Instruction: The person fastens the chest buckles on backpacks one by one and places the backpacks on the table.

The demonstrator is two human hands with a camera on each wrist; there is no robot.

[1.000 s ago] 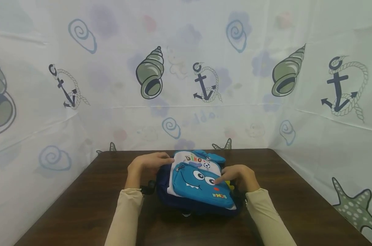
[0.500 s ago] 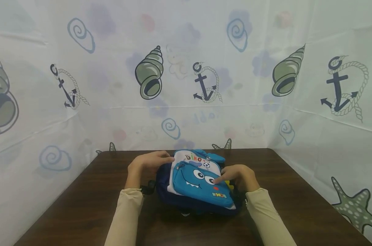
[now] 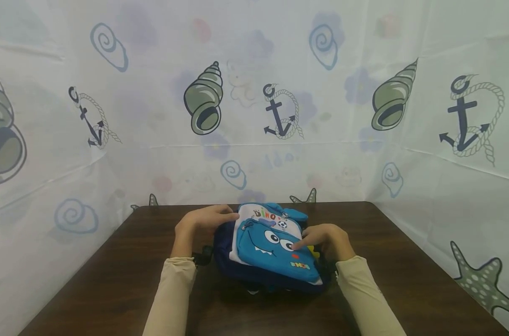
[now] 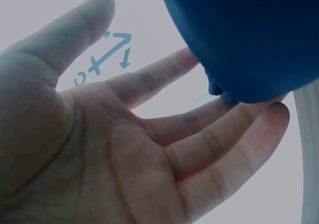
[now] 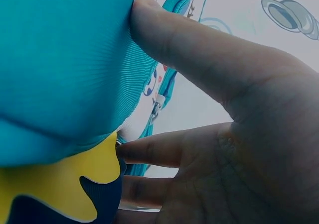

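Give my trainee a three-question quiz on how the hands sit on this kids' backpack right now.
1. True or false: the backpack lies flat on the table.
2. What does the right hand touch: A the blue front pocket, B the wall curtain?
3. Fill in: the left hand rests its straight fingers on the backpack's ___ blue side.

Key: 1 true; 2 A; 3 dark.

Almost nothing has moved — only the head view has tipped a touch, so the backpack [image 3: 269,245], the left hand [image 3: 201,221] and the right hand [image 3: 323,238] sit slightly higher in the picture than a second ago — grips and fingers unchanged.
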